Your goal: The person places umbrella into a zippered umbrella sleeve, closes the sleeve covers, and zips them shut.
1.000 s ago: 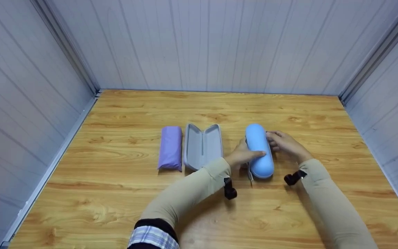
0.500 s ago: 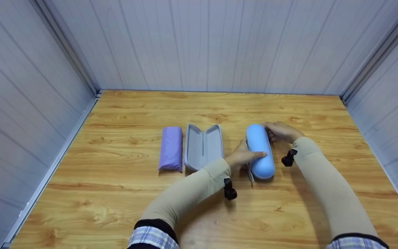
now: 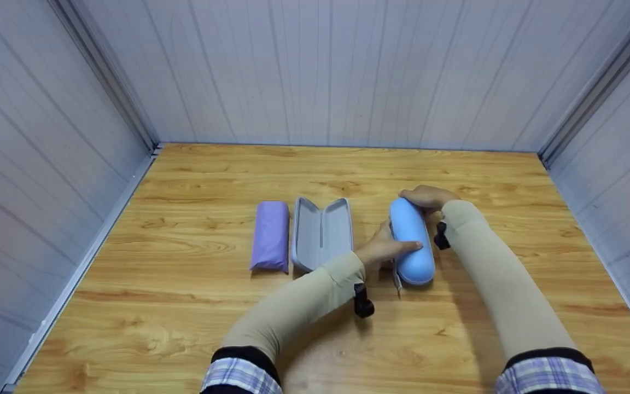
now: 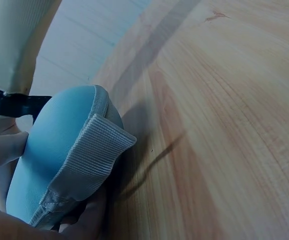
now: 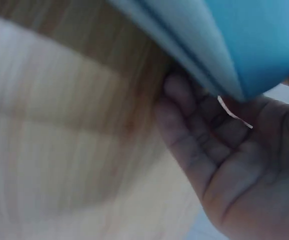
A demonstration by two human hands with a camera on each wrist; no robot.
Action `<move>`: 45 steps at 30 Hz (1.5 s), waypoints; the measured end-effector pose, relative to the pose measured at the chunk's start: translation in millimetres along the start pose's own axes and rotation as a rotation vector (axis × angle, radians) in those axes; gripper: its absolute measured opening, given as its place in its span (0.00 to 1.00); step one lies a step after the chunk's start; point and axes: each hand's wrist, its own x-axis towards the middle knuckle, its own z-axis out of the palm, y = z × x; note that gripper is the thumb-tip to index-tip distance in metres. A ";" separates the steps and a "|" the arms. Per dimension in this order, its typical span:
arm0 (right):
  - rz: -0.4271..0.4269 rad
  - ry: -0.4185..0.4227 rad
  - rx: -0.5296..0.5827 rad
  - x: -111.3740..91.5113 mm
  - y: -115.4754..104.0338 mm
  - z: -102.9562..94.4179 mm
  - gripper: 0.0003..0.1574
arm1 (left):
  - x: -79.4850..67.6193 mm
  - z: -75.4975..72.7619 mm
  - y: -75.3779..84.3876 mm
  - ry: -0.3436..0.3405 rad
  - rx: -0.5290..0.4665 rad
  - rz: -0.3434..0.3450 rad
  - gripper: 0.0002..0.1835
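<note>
A rounded, light-blue zip case (image 3: 412,235) is tilted on its side right of the table's middle. My left hand (image 3: 383,246) grips its near-left side, thumb across the blue top, fingers underneath. A ribbed grey strap (image 4: 92,155) sticks out from its seam in the left wrist view. At the far end, my right hand (image 3: 430,197) curls around the case, fingers bent below the rim. The right wrist view shows these fingers (image 5: 189,135) close under the edge, beside a thin pale strip (image 5: 234,114). Their exact grip on the seam is partly hidden.
Left of the blue case lies an open grey case (image 3: 337,227), its two halves spread upward. A purple soft-looking packet (image 3: 270,235) sits beside it. Pale panelled walls (image 3: 315,71) enclose the wooden table (image 3: 184,306) at the back and sides.
My right hand has moved from the right side of the blue case along its edge to the far end. The left hand keeps its hold, and the case has barely shifted.
</note>
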 end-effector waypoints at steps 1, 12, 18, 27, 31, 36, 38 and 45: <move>0.008 0.011 -0.026 0.7 -3.0 0.3 0.39 | 0.1 0.1 -0.1 0.000 0.001 0.003 0.55; 0.058 0.120 -0.073 1.5 -15.3 5.1 0.27 | -1.5 2.3 -0.6 0.021 0.008 -0.005 0.55; 0.028 0.169 -0.057 5.6 -15.1 5.4 0.22 | -2.0 -0.7 -0.8 -0.005 -0.014 -0.008 0.56; -0.029 0.262 -0.122 10.6 -21.4 9.2 0.24 | -2.3 -0.6 -1.0 -0.004 -0.014 0.000 0.52; -0.062 0.325 -0.148 8.6 -21.4 11.4 0.26 | -1.3 0.0 -2.3 -0.005 -0.001 0.022 0.49; -0.077 0.383 -0.114 4.8 -17.3 12.3 0.26 | -3.0 -0.4 -2.9 0.007 0.024 0.003 0.49; -0.074 0.406 -0.097 3.8 -15.3 11.8 0.25 | -3.4 -0.5 -2.8 0.010 0.027 -0.001 0.49; -0.095 0.447 -0.124 4.8 -10.6 7.4 0.24 | -3.1 -2.1 -3.1 0.001 -0.006 0.005 0.49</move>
